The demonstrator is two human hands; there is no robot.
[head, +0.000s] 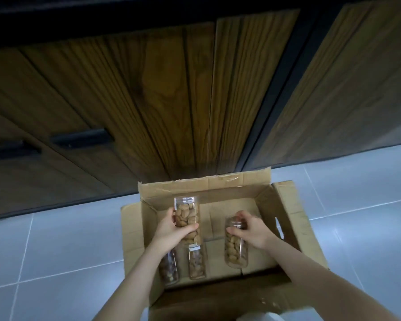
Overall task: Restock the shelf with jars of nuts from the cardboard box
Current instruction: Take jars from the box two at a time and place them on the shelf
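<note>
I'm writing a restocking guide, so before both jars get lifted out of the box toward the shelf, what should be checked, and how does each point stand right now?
1. Left hand has a firm hold on its clear plastic jar of nuts: ok, fingers wrap round the body, jar raised.
2. Right hand holds the second clear jar of nuts: ok, fingers curl over the lid end.
3. Lids closed on both jars: cannot tell.
4. Two remaining clear jars stay clear of the lift: ok, they sit nearer the person.
5. Open brown cardboard box flaps out of the way: ok, folded outward.
6. Free shelf space: cannot tell, no shelf in view.
</note>
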